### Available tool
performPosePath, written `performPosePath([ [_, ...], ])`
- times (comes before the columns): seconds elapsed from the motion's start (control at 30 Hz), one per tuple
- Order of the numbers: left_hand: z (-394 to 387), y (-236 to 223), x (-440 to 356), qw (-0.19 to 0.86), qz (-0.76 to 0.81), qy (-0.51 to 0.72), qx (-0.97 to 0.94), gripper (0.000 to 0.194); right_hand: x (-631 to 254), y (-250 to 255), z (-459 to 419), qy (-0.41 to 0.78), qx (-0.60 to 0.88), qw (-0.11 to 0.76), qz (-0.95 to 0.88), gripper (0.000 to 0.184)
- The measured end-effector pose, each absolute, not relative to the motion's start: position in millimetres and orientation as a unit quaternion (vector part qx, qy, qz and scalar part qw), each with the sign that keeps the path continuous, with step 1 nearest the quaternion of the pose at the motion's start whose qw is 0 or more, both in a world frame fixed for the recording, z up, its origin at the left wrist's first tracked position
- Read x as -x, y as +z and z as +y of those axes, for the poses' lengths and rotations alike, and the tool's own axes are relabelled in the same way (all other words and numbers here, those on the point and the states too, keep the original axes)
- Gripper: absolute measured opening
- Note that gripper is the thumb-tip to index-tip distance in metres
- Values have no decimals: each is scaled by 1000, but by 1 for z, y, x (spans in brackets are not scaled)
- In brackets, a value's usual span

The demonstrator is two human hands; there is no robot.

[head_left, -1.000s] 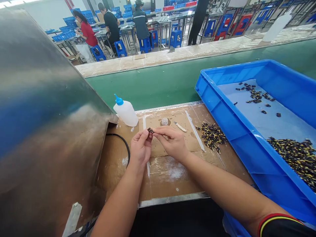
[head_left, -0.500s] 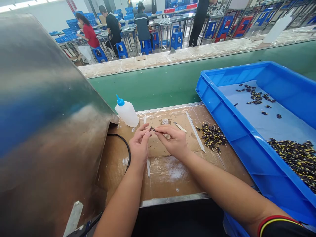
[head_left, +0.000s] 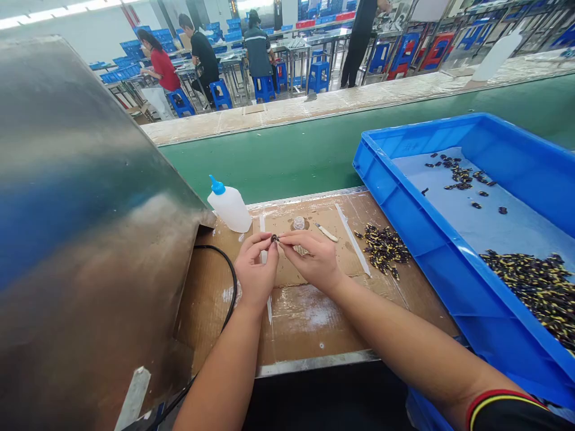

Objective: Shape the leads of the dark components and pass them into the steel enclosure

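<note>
Pinching a small dark part (head_left: 274, 238) at their fingertips, the left hand (head_left: 256, 266) and right hand (head_left: 314, 260) work over cardboard (head_left: 309, 323); a black-and-yellow pile (head_left: 383, 251) waits to their right, a larger heap (head_left: 534, 287) further right in a blue plastic tray (head_left: 426, 263).

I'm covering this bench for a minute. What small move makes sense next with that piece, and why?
Probably rotate the small dark part slightly to check it: the left hand and right hand both pinch it, and the cream-handled knife lies untouched on the cardboard.
</note>
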State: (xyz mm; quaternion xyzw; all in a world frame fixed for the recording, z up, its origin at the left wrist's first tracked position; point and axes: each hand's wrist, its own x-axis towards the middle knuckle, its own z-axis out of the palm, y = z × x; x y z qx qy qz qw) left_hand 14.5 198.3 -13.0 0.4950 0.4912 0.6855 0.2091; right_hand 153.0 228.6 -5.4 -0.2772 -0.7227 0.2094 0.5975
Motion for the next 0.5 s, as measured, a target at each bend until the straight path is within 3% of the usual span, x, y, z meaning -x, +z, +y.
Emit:
performPosePath([
  [0.5, 196, -15, -13, 134, 483, 689, -524, 8, -149, -7, 224, 199, 277, 610, -715, 18],
])
